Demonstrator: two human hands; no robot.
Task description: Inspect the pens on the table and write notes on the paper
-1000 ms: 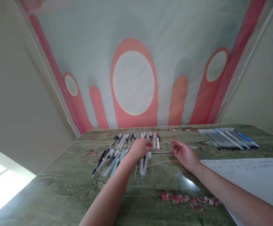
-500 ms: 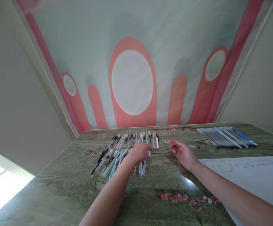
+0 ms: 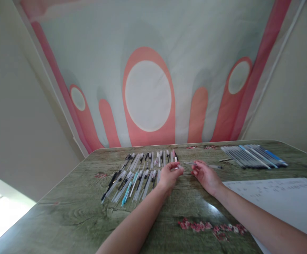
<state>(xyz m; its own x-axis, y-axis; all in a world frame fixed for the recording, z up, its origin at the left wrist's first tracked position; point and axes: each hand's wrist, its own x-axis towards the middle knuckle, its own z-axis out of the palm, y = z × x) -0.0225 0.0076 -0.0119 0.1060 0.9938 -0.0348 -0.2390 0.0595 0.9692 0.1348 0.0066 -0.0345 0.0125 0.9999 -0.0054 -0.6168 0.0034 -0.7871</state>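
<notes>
In the middle of the table, my right hand [image 3: 205, 176] is closed on a pen [image 3: 214, 166], thumb and fingers pinching it. The pen lies roughly level, its thin tip pointing left and its dark end to the right. My left hand [image 3: 170, 176] faces that tip, its thumb and fingers closed around a small pale, clear piece that looks like a pen cap [image 3: 180, 167]. A narrow gap separates this piece from the tip. To the left lie two rows of pen parts [image 3: 140, 181]: clear barrels, caps and dark pieces, with a turquoise pen [image 3: 127, 193] among them.
At the back right, a row of pens [image 3: 252, 156] lies side by side, grey with several blue ones. A white sheet [image 3: 282, 201] with faint marks rests at the right, partly beneath my right forearm. The table [image 3: 71, 211] has a wood-grain top with printed flowers.
My left hand has moved right from the pen parts to the pen tip, with the small pale piece in its fingers. My right hand still holds the pen in about the same place.
</notes>
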